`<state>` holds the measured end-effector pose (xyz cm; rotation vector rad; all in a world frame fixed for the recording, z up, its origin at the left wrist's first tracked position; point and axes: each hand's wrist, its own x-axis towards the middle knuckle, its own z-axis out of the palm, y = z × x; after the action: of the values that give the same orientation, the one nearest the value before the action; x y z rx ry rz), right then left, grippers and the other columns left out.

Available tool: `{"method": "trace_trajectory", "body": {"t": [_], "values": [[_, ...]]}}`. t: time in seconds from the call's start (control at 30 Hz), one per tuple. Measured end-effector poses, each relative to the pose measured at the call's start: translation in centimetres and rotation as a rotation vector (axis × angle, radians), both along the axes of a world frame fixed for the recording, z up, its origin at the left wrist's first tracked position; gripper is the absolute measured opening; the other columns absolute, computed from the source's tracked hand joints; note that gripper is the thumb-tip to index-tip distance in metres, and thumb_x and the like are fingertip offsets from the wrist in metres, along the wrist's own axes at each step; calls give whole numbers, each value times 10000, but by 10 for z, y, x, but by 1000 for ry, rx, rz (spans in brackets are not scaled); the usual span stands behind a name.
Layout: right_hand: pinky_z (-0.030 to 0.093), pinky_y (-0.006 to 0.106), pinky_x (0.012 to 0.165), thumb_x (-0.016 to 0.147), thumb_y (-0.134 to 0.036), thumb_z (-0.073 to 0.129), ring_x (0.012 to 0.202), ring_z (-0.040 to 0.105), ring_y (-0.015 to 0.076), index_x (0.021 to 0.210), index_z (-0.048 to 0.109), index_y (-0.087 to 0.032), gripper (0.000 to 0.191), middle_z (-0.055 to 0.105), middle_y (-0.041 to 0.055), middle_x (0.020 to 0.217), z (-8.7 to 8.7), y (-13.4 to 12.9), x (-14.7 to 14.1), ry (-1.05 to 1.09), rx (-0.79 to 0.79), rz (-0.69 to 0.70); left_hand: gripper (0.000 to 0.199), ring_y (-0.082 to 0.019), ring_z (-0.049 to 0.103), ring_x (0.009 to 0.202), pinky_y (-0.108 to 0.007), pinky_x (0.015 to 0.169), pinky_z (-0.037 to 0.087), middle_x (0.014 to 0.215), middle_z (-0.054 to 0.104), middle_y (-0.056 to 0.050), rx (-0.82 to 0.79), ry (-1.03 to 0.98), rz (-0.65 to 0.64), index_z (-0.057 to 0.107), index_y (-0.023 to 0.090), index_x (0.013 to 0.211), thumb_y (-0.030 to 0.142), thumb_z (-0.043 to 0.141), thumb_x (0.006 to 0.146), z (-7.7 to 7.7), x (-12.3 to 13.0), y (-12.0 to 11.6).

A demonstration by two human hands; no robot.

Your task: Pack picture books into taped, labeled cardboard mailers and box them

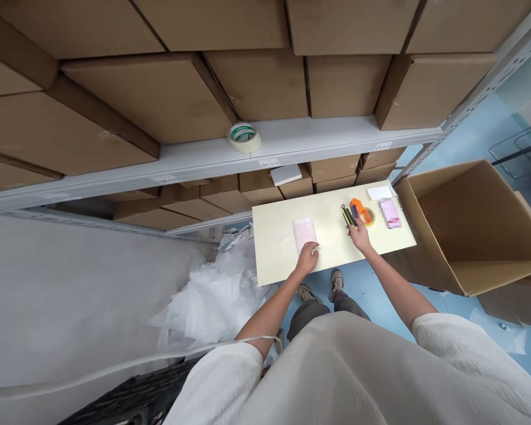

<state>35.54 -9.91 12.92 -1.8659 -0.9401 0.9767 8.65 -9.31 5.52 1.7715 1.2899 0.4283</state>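
On a pale yellow board [269, 248] lies a flat pink packet [305, 231]. My left hand [308, 258] rests at the packet's near edge, fingers curled; whether it pinches anything is too small to tell. Further right, my right hand [359, 235] touches the lower end of a group of pens or cutters [348, 216], with its fingers closed around something dark. An orange tape dispenser [356, 206] and a yellow tape roll [369, 216] sit just beyond that hand. White paper [379, 193] and a pink, blurred item [390, 213] are at the board's right end.
Cardboard boxes [265, 85] fill the metal shelf [301, 133] ahead, where a tape roll [244, 137] stands on the ledge. A large open carton [491, 230] is right of the board. White wrapping material [203, 301] lies on the left, near a black crate [133, 395].
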Motion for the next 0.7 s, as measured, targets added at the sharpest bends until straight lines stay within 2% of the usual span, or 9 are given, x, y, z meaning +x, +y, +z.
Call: {"method": "trace_trajectory", "body": {"t": [0.1, 0.2, 0.37, 0.47, 0.57, 0.7], "values": [[560, 325, 704, 950, -546, 509, 698, 674, 182, 1262, 622, -200, 479, 790, 70, 1009, -4, 2, -42, 47, 2, 163, 403, -260, 665, 1304, -460, 1215, 514, 1309, 731, -102, 7, 14, 37, 745, 205, 1221, 54, 571, 890, -4, -28, -2], [561, 311, 686, 980, -541, 513, 663, 676, 175, 1269, 623, -205, 456, 795, 50, 952, -8, 1, -78, 40, -45, 267, 391, -262, 667, 1304, -452, 1216, 514, 1313, 724, -115, -1, 27, 87, 747, 190, 1215, 58, 568, 893, -8, -59, -6], [533, 306, 657, 967, -561, 587, 627, 676, 202, 1021, 674, -231, 345, 772, 27, 761, -13, 6, -129, -108, -123, 309, 394, -263, 667, 1314, -448, 1222, 507, 1313, 722, -116, -15, 31, 180, 745, 191, 1204, 56, 565, 880, -15, -109, -15], [533, 307, 672, 971, -633, 617, 691, 723, 242, 911, 662, -248, 393, 745, 31, 673, -18, 12, -158, -192, -170, 298, 381, -272, 667, 1323, -454, 1225, 507, 1319, 723, -120, -32, 33, 231, 749, 193, 1196, 69, 568, 884, -19, -134, -18], [540, 309, 711, 1019, -606, 582, 755, 752, 255, 985, 678, -248, 372, 767, 39, 729, -25, 22, -187, -260, -211, 315, 371, -287, 665, 1338, -460, 1233, 505, 1335, 723, -123, -49, 53, 279, 754, 202, 1191, 81, 579, 887, -22, -155, -15], [547, 313, 797, 1063, -437, 546, 872, 767, 254, 1134, 689, -237, 256, 806, 60, 890, -35, 39, -221, -337, -278, 388, 380, -297, 657, 1367, -463, 1259, 487, 1357, 730, -131, -77, 73, 298, 751, 201, 1215, 89, 595, 888, -26, -175, -8]]}}
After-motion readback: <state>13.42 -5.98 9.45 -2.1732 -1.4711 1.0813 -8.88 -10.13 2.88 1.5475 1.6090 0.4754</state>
